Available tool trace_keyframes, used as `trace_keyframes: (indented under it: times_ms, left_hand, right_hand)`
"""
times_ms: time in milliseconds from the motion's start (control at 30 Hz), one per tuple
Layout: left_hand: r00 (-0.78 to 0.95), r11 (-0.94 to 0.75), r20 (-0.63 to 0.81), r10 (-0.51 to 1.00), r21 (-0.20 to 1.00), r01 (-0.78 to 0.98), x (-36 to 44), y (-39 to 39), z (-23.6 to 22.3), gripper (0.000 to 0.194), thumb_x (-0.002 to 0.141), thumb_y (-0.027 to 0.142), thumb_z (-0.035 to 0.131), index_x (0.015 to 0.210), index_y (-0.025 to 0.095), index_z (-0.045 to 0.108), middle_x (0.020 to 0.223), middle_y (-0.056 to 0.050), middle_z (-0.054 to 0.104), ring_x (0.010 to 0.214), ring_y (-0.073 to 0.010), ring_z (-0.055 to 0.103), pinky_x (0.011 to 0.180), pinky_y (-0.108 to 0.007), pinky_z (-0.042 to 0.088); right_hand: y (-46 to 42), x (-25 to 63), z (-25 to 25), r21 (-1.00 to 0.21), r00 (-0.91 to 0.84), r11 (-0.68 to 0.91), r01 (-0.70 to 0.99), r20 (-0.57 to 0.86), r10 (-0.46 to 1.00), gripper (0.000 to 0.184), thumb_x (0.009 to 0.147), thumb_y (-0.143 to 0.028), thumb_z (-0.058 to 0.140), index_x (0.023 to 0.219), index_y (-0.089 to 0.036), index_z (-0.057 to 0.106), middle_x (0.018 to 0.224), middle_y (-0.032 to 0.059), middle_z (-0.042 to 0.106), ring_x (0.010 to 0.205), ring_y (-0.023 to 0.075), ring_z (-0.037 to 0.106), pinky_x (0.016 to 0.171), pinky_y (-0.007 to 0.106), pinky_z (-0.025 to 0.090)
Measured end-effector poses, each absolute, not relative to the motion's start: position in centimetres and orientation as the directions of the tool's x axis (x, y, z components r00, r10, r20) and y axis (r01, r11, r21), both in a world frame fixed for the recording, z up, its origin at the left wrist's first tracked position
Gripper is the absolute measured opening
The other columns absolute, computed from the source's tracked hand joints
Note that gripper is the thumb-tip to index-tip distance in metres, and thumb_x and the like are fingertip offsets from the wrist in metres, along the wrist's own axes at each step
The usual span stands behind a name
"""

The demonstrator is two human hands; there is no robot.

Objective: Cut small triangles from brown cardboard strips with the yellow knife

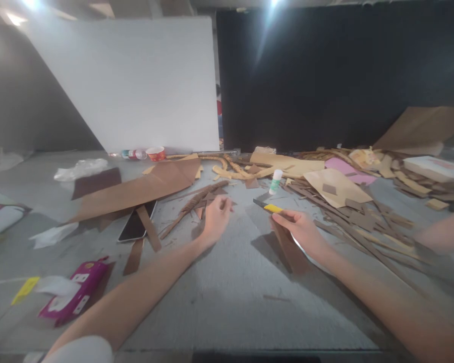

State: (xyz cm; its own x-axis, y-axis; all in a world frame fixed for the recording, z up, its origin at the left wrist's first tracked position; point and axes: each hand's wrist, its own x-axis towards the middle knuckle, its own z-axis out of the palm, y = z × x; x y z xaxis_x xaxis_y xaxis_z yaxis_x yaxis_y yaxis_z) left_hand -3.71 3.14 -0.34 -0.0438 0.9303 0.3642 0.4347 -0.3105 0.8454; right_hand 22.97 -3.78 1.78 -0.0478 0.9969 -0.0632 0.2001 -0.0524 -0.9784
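My right hand (300, 229) grips a yellow utility knife (273, 208), its dark blade pointing left. Below that hand a brown cardboard strip (287, 247) slants down; whether the fingers also hold it, I cannot tell. My left hand (216, 217) is closed, its thumb and fingers together at the tips; anything pinched there is too small to make out. Close to its left, a brown stick wrapped in paper strips (189, 205) lies among small brown scraps (208, 199). Beyond the knife a white and green glue stick (276, 181) stands upright.
Brown strips and offcuts (357, 217) cover the right side, where another person's forearm (444, 232) reaches in. On the left are a large brown sheet (147, 189), a phone (132, 227) partly beneath it and a magenta tissue pack (85, 280). Dark and white panels (155, 85) stand behind.
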Motion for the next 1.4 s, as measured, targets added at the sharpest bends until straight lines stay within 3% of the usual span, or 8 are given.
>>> trace_keyframes:
  times_ms: [133, 300, 400, 500, 667, 767, 967, 1400]
  left_hand:
    - [-0.104, -0.343, 0.528, 0.843, 0.676, 0.653, -6.0, 5.2, -0.5, 0.021, 0.104, 0.032, 0.050, 0.092, 0.022, 0.064, 0.099, -0.011, 0.073, 0.110, -0.0301, 0.062, 0.101, -0.046, 0.047]
    - [-0.222, -0.336, 0.529, 0.819, 0.756, 0.562, -4.8, 4.9, -0.6, 0.031, 0.097, 0.027, 0.060, 0.127, 0.019, 0.057, 0.135, -0.016, 0.063, 0.134, -0.0326, 0.052, 0.119, -0.053, 0.035]
    - [-0.045, -0.306, 0.320, 0.947, 0.933, 0.187, -2.7, 3.2, -0.1, 0.020, 0.100, 0.034, 0.057, 0.116, 0.021, 0.060, 0.125, -0.012, 0.066, 0.121, -0.0261, 0.062, 0.112, -0.045, 0.045]
    - [0.428, 0.207, -0.102, 0.898, 0.956, -0.206, -1.3, 1.2, 0.5, 0.035, 0.104, 0.050, 0.053, 0.110, 0.017, 0.063, 0.115, -0.015, 0.070, 0.099, -0.0245, 0.072, 0.095, -0.041, 0.056]
    - [0.863, 0.713, -0.285, 0.418, 0.691, -0.117, -0.5, -1.1, 0.7, 0.052, 0.103, 0.059, 0.055, 0.123, 0.012, 0.067, 0.116, -0.019, 0.072, 0.101, -0.0318, 0.075, 0.095, -0.048, 0.058]
    - [0.911, 0.739, -0.235, 0.338, 0.666, -0.102, -0.3, -1.5, 0.5, 0.059, 0.107, 0.061, 0.046, 0.124, 0.010, 0.068, 0.117, -0.020, 0.072, 0.105, -0.0321, 0.075, 0.095, -0.046, 0.057]
    - [0.893, 0.699, -0.314, 0.321, 0.715, -0.001, -0.5, -1.2, 0.3, 0.078, 0.104, 0.079, 0.030, 0.109, 0.012, 0.071, 0.083, -0.012, 0.070, 0.065, -0.0176, 0.063, 0.059, -0.027, 0.047]
    - [0.877, 0.733, -0.336, 0.343, 0.680, -0.027, -0.5, -0.9, -0.4, 0.049, 0.107, 0.064, 0.046, 0.103, 0.019, 0.065, 0.081, -0.003, 0.062, 0.051, -0.0090, 0.046, 0.048, -0.022, 0.035]
  right_hand:
    - [-3.9, 22.6, 1.9, -0.978, 0.014, 0.045, 0.204, 0.049, 0.999, 0.040, 0.085, -0.062, 0.079, 0.090, -0.022, 0.080, 0.087, 0.0051, 0.075, 0.078, 0.0215, 0.063, 0.066, 0.032, 0.042]
    - [-3.9, 22.7, 1.8, -0.992, 0.028, 0.046, 0.114, 0.050, 0.998, 0.045, 0.084, -0.065, 0.079, 0.087, -0.021, 0.078, 0.080, 0.0040, 0.071, 0.073, 0.0195, 0.060, 0.065, 0.032, 0.041]
    - [-3.8, 22.5, 1.5, -0.997, 0.035, 0.017, 0.069, 0.019, 0.999, 0.047, 0.081, -0.067, 0.081, 0.093, -0.021, 0.078, 0.087, 0.0046, 0.073, 0.077, 0.0201, 0.062, 0.066, 0.032, 0.043]
    - [-3.8, 21.9, 1.2, -0.995, 0.016, 0.022, 0.097, 0.024, 1.000, 0.048, 0.080, -0.068, 0.081, 0.093, -0.022, 0.078, 0.085, 0.0036, 0.072, 0.073, 0.0190, 0.060, 0.065, 0.031, 0.043]
    - [-4.5, 21.1, 1.0, -0.987, -0.090, 0.063, 0.146, 0.050, 0.995, 0.046, 0.086, -0.068, 0.075, 0.093, -0.022, 0.075, 0.077, 0.0014, 0.069, 0.065, 0.0175, 0.058, 0.062, 0.031, 0.045]
    - [-4.9, 20.9, 1.1, -0.984, -0.151, 0.089, 0.155, 0.066, 0.986, 0.044, 0.089, -0.065, 0.074, 0.095, -0.022, 0.074, 0.080, 0.0021, 0.071, 0.069, 0.0183, 0.062, 0.066, 0.031, 0.050]
    - [-4.9, 20.8, 0.8, -0.980, -0.175, 0.107, 0.165, 0.078, 0.981, 0.044, 0.091, -0.064, 0.072, 0.100, -0.021, 0.073, 0.084, 0.0038, 0.075, 0.077, 0.0207, 0.067, 0.069, 0.032, 0.051]
    - [-5.0, 20.9, 1.0, -0.951, -0.224, 0.164, 0.262, 0.105, 0.969, 0.042, 0.096, -0.064, 0.063, 0.099, -0.023, 0.075, 0.092, 0.0051, 0.077, 0.082, 0.0228, 0.068, 0.072, 0.032, 0.051]
